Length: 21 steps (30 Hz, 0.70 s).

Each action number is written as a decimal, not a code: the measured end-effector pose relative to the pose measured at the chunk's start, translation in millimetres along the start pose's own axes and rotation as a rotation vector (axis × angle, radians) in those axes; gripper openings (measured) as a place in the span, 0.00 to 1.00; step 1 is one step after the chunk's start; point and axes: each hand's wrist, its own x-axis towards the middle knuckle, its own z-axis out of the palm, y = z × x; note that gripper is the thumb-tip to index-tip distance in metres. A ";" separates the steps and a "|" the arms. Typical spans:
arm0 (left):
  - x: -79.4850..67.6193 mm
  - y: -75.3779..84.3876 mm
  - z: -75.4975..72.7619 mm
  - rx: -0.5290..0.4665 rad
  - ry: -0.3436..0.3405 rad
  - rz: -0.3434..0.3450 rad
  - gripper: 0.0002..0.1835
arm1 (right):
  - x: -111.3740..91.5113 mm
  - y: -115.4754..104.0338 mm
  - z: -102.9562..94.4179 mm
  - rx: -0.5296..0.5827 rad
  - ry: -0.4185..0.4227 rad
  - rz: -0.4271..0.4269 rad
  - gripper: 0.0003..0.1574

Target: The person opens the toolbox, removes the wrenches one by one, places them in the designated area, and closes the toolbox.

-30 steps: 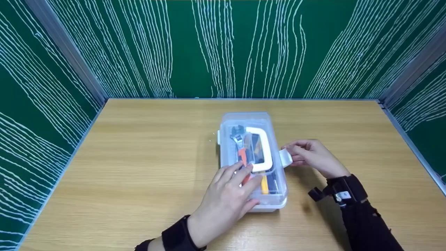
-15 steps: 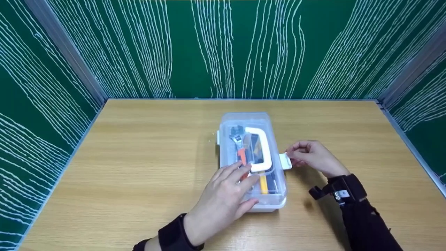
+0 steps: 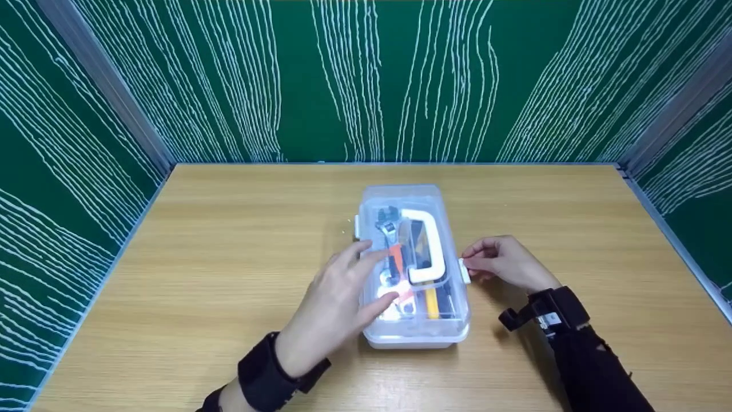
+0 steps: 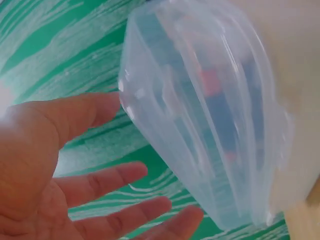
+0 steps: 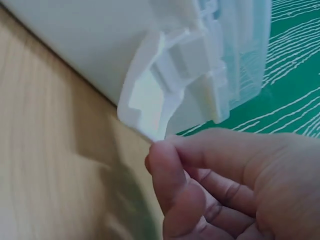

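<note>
A clear-lidded toolbox [image 3: 416,290] with a white handle [image 3: 436,246] stands on the table. Through its lid show an adjustable wrench [image 3: 396,254] with an orange grip and a yellow-handled tool [image 3: 432,303]. My right hand [image 3: 510,264] pinches the free edge of the white latch [image 5: 150,95] on the box's right side between thumb and fingertips. In the right wrist view, that latch angles away from the wall. Over the lid's near left part, my left hand [image 3: 334,306] spreads its fingers and holds nothing; its thumb [image 4: 82,112] overlaps the lid's edge in the left wrist view.
Another white latch [image 3: 358,227] juts from the box's left side. The wooden table [image 3: 246,252] reaches back to a green wall [image 3: 309,74] with white wavy lines, and similar panels stand on both sides.
The right latch has swung from sticking outward to a lower angle, the right hand still at it. My left hand has come off the lid and shifted left with fingers spreading.
</note>
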 end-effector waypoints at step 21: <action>14.7 -22.6 5.1 -0.207 -0.252 -0.361 0.51 | -6.2 -20.9 9.2 -0.018 0.068 -0.087 0.32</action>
